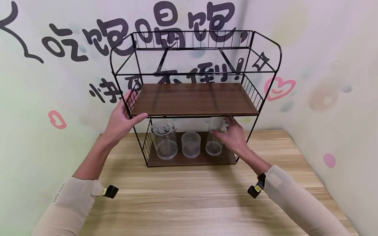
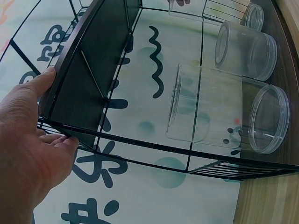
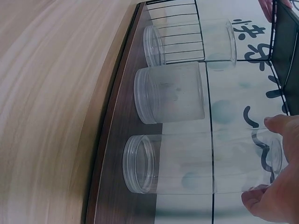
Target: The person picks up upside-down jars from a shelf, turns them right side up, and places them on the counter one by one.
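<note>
A black wire shelf rack (image 1: 195,73) with brown wood-grain boards stands on the table. At its left side my left hand (image 1: 121,113) grips the frame by the middle board (image 1: 195,98), thumb at the front edge and fingers around the side; the left wrist view shows this hand (image 2: 39,140) up close. My right hand (image 1: 233,136) holds the upper part of a tall, narrow clear jar (image 1: 214,146), which stands on the lower board (image 1: 189,161). In the right wrist view, thumb and fingers span the narrow jar (image 3: 187,163) near its top.
On the lower board, a short clear jar (image 1: 191,146) stands in the middle and a wide, tall clear jar (image 1: 165,144) at the left. The light wooden table (image 1: 183,203) extends in front. Walls with painted lettering (image 1: 112,36) rise behind and at the sides.
</note>
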`<action>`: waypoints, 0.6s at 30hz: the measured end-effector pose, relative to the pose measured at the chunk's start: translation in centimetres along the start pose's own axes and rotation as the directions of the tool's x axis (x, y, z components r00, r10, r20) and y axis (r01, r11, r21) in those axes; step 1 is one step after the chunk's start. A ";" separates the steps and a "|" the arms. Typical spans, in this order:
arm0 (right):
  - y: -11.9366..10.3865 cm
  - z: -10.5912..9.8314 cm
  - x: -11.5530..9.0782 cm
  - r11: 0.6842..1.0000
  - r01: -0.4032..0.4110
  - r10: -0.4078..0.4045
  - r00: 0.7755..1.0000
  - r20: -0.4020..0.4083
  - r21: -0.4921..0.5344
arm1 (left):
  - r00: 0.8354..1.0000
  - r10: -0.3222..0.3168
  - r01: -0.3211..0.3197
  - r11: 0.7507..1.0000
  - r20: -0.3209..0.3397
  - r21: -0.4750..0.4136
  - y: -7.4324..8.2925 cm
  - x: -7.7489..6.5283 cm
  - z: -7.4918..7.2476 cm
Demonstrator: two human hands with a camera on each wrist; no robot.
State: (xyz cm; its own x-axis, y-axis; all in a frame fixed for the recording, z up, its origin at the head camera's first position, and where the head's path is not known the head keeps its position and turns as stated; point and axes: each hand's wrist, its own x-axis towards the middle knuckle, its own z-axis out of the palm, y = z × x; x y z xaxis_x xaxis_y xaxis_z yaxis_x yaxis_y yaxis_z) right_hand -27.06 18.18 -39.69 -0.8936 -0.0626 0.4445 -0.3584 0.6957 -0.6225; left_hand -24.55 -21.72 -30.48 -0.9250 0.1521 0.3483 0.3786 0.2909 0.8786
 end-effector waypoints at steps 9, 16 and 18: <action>0.4 0.1 0.0 1.000 0.011 -0.011 1.000 -0.015 -0.013 | 1.000 0.010 -0.010 1.000 0.001 -0.020 -0.3 0.3 0.2; -0.3 -0.6 -0.6 1.000 0.014 -0.014 1.000 0.007 0.020 | 1.000 0.015 -0.015 0.999 -0.006 -0.046 -0.2 0.2 0.2; -0.6 -0.9 -0.8 0.999 0.019 -0.020 1.000 0.013 0.027 | 1.000 0.017 -0.018 0.998 -0.010 -0.057 -0.2 0.2 0.2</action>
State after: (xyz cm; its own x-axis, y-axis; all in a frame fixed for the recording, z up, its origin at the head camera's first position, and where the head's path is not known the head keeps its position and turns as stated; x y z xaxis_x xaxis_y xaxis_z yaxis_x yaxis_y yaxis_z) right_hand -25.85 18.46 -39.12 -0.8898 -0.0856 0.4483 -0.3828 0.6749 -0.6309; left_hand -24.81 -21.55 -30.68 -0.9187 0.1477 0.3663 0.3923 0.2334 0.8897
